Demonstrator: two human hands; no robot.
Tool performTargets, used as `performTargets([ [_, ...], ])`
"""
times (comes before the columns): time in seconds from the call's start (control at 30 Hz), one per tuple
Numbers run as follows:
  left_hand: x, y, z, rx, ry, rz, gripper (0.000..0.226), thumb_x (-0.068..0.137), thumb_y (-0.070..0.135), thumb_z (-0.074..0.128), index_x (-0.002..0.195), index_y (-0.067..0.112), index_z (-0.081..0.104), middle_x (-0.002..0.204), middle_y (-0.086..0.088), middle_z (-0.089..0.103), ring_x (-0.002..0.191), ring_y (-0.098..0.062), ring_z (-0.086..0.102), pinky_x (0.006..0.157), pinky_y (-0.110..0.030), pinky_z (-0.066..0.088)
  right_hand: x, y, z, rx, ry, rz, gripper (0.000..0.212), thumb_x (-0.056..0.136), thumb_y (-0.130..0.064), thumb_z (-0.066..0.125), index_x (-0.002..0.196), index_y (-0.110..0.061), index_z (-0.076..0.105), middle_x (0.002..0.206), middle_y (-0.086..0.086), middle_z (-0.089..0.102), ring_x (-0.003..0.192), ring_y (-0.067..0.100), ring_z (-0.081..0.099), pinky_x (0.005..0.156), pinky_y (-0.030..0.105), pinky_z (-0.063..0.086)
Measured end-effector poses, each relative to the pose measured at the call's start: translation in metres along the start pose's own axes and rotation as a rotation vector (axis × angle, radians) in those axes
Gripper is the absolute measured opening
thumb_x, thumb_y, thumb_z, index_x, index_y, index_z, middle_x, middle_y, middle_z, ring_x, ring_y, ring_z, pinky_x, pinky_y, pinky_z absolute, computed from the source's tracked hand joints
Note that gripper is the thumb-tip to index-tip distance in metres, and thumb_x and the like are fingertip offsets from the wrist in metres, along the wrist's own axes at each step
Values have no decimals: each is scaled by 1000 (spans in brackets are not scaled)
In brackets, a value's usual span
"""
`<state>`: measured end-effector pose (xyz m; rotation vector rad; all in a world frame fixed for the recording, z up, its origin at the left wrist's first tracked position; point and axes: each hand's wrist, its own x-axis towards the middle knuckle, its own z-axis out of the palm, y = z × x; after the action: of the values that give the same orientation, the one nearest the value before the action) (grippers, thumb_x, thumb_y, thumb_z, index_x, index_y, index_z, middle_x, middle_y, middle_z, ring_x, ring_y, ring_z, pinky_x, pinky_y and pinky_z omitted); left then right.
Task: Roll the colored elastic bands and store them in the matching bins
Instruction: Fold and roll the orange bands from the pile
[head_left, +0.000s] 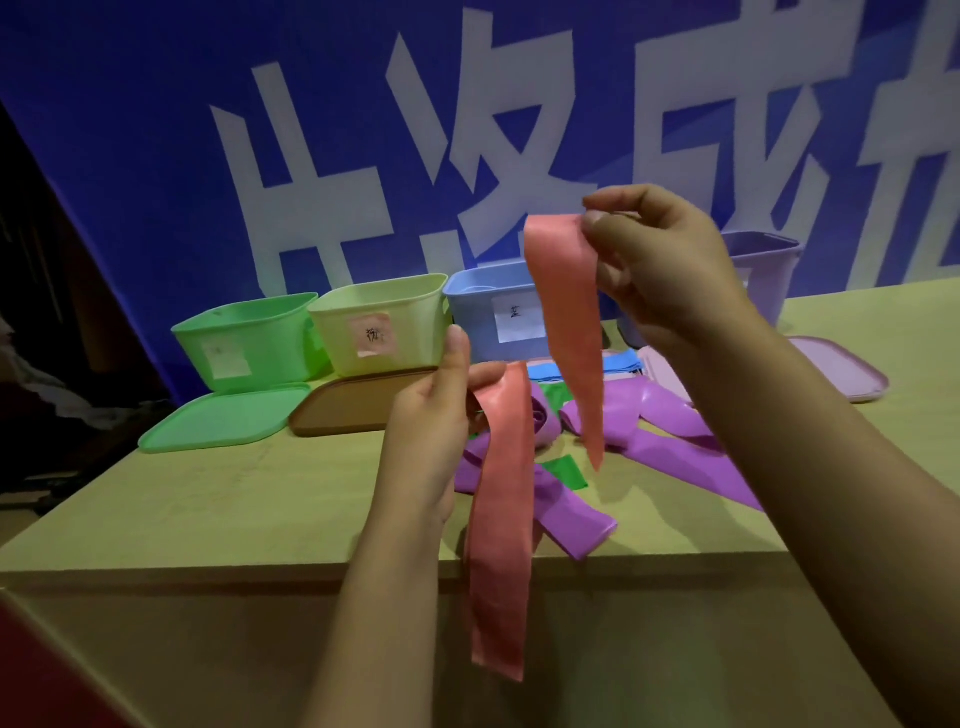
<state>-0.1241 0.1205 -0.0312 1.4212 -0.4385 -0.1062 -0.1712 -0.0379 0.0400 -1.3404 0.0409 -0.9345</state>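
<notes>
Pink band (503, 499) held in air above table (218, 509): one end pinched high by right hand (670, 270), other part gripped lower by left hand (436, 415). Band likely let hang to straighten before rolling. Yellow-green bin (379, 325) stood open behind, pink-labelled.

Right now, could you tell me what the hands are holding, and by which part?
Both pinch salmon-pink elastic strips by their top ends: the right hand one strip, the left hand another.
</notes>
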Motion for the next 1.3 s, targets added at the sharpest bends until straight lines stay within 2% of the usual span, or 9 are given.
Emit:
performTargets([
  [0.1,-7,5,8,-35,-8,-3,63,68,69,46,70,15,76,83,-7,75,84,-19,72,88,-39,53,-25,-8,0,75,-128,-13,17,88,0,57,84,-15,63,75,0,60,58,2,58,52,15,46],
  [0.3,-20,13,15,-149,16,40,57,64,67,52,71,15,75,82,-9,75,82,-20,72,76,-35,54,-66,-1,-6,-74,-250,-49,22,85,2,59,79,-18,65,75,-5,64,72,8,61,67,24,54],
  [0.47,-29,12,10,-139,-38,139,18,82,21,64,69,13,73,63,-2,69,58,-10,63,56,-22,50,-99,10,-21,-184,-375,-28,21,82,5,62,77,-15,66,71,-1,66,69,9,64,67,26,57],
  [0.6,-35,6,10,-77,-52,203,15,81,17,65,71,17,75,69,-3,70,66,-13,62,62,-25,52,-109,19,-32,-112,-307,77,6,79,-9,67,80,-10,60,74,-4,63,66,12,63,65,29,57],
  [0.73,-41,2,10,110,-145,375,14,82,22,66,73,15,73,73,4,68,70,-12,59,65,-27,49,-109,18,-35,-19,-189,209,39,69,-37,61,90,-4,58,72,6,61,59,10,61,52,22,50],
  [0.87,-44,-2,11,258,-185,474,18,80,29,65,83,14,75,81,7,68,81,-9,63,74,-22,50,-106,19,-38,-44,-130,176,22,77,-16,68,95,-7,57,58,-3,63,49,6,55,46,17,42],
  [0.97,-45,-4,12,263,-154,405,25,73,35,65,87,18,77,84,3,71,84,-9,65,76,-21,50,-108,23,-38,-6,-97,104,21,77,0,67,94,-9,59,76,-3,71,66,7,65,56,17,50],
  [1.1,-43,-9,10,202,-183,267,29,74,48,73,74,20,76,76,-9,70,75,-15,62,73,-40,51,-111,24,-38,-15,-99,26,27,79,0,68,94,-21,60,96,-9,72,79,20,56,73,30,53],
  [1.3,-44,-6,19,-70,-85,156,25,56,38,73,67,16,74,64,0,68,59,-11,57,57,-26,47,-122,26,-37,-16,-171,81,29,82,3,63,99,-19,57,92,-5,73,60,11,61,55,19,50],
])
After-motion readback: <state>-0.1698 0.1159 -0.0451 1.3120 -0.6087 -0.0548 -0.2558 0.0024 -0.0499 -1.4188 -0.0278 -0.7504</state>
